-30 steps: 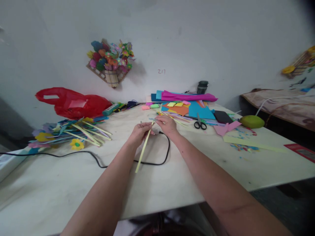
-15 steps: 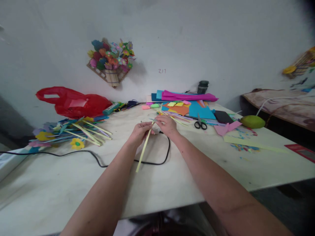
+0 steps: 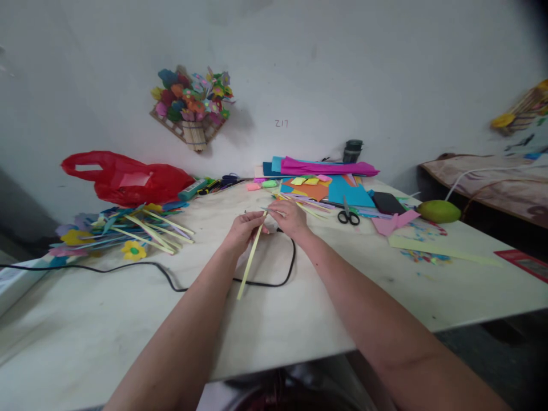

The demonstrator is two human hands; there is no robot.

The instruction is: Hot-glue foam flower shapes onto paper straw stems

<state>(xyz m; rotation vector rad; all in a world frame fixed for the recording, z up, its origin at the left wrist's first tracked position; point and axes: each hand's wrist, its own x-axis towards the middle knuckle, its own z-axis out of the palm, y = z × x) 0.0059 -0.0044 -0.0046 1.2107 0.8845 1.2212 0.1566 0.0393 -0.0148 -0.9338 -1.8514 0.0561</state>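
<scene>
Your left hand (image 3: 242,231) and right hand (image 3: 291,218) pinched a yellow strip (image 3: 250,258) above a pale, cluttered desk (image 3: 282,325) facing a grey wall (image 3: 363,68) hung with colourful flowers (image 3: 194,103).

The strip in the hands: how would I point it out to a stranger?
Over the pale table, the left hand and right hand come close together. From there, a narrow yellow strip slants toward the near edge, crossing the black cable in view. Similar strips lie in a pile; this one is held.

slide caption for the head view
Left hand holds a yellow strip, right hand at its far end, above the table.
</scene>
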